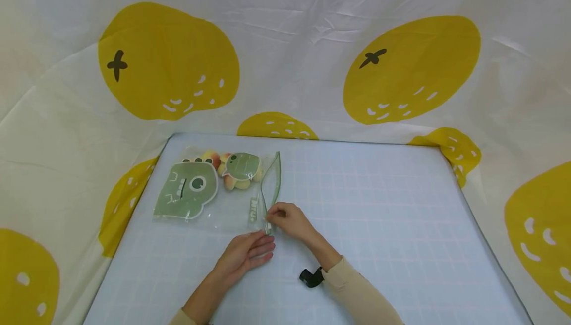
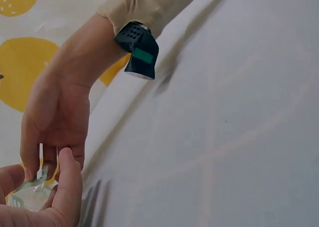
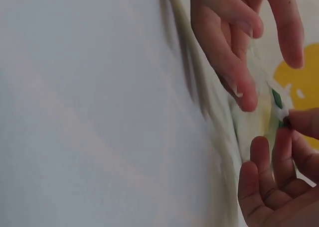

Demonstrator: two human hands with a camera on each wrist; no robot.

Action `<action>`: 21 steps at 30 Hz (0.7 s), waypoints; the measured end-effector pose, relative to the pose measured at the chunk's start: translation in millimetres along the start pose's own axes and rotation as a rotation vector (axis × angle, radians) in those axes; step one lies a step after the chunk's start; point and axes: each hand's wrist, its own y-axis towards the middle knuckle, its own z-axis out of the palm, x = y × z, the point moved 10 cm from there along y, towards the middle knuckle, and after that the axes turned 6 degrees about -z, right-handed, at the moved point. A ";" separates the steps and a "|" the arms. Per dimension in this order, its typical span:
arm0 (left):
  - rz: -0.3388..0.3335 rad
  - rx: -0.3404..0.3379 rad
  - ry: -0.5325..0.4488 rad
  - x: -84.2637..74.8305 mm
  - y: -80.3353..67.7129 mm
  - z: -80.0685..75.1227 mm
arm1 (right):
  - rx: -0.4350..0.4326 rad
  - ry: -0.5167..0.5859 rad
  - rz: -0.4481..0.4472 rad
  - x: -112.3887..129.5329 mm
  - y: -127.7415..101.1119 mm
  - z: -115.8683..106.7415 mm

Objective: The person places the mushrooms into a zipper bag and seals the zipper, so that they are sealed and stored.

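At centre left of the head view, the right hand (image 1: 289, 220) pinches the slider (image 1: 269, 226) of a clear pouch (image 1: 214, 189) lying on the worktop (image 1: 379, 226). The left hand (image 1: 247, 253), fingers straight, presses the pouch's corner. A steady pull along the track should work best. Toys (image 1: 232, 171) bulge inside, near the zip.

A pale blue gridded mat (image 1: 379, 226) is being seen lying flat over a white cloth (image 1: 290, 42) printed with yellow oranges (image 1: 167, 62), which is being draped up behind it.
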 end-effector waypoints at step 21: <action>0.066 -0.105 0.139 -12.3 20.5 7.7 | -0.108 0.387 0.066 5.1 -15.6 -13.2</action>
